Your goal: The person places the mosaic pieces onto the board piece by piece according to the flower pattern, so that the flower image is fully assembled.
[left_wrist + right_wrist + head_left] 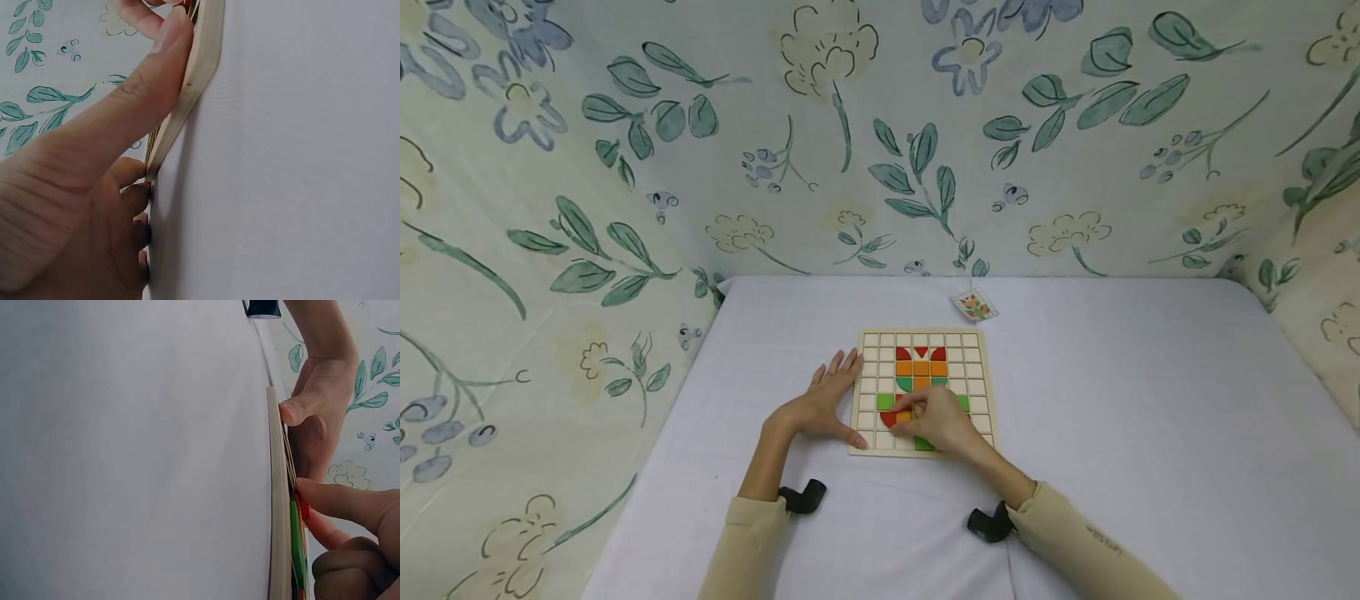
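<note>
A square wooden puzzle board (867, 375) with a grid of cells lies on the table, with red, orange and green pieces forming a pattern in it. My left hand (822, 407) rests along its left edge, thumb on the near corner and fingers spread beside the frame. Over the lower part of the grid, my right hand (940, 423) pinches a red quarter-round piece (888, 419) between thumb and finger. In the right wrist view this red piece (304, 506) stands at the fingertips, just beside a green piece (296, 540). My right hand hides several cells and pieces.
A small pattern card (974, 306) lies behind the board near the table's far edge. White cloth (1112, 400) covers the table. Floral fabric (850, 208) hangs behind and at the sides. A black device is worn at each wrist.
</note>
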`<state>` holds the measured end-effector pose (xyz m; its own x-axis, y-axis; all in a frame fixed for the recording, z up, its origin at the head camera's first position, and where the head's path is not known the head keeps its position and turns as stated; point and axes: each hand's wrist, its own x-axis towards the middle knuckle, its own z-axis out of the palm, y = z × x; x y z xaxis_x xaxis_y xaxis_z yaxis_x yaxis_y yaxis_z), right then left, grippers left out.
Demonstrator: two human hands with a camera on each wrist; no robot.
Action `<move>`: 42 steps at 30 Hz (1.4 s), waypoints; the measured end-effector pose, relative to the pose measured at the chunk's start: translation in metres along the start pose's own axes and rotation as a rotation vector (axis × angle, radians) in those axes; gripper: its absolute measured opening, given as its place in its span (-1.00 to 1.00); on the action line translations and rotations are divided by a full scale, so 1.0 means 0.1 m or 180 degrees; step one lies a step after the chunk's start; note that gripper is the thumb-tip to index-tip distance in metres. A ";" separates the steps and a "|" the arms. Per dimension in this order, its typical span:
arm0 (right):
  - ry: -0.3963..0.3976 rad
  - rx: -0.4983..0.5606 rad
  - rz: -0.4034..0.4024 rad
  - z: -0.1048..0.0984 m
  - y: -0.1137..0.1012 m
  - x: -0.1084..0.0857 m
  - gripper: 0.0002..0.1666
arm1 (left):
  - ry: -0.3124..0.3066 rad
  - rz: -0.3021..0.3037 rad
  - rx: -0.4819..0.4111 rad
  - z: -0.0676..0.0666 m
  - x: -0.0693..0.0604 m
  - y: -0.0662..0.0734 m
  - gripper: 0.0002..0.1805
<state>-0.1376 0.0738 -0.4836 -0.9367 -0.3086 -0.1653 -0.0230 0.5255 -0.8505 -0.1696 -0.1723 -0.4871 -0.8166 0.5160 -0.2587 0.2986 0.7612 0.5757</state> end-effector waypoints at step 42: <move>0.0152 0.0074 -0.0050 0.08 0.04 0.02 -0.81 | 0.0002 -0.0018 -0.0043 0.00 0.00 0.02 0.57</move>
<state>-0.1371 0.0688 -0.4917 -0.9519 -0.2781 -0.1284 -0.0302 0.5022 -0.8642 -0.1690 -0.1711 -0.4859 -0.8186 0.5114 -0.2616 0.2872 0.7588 0.5846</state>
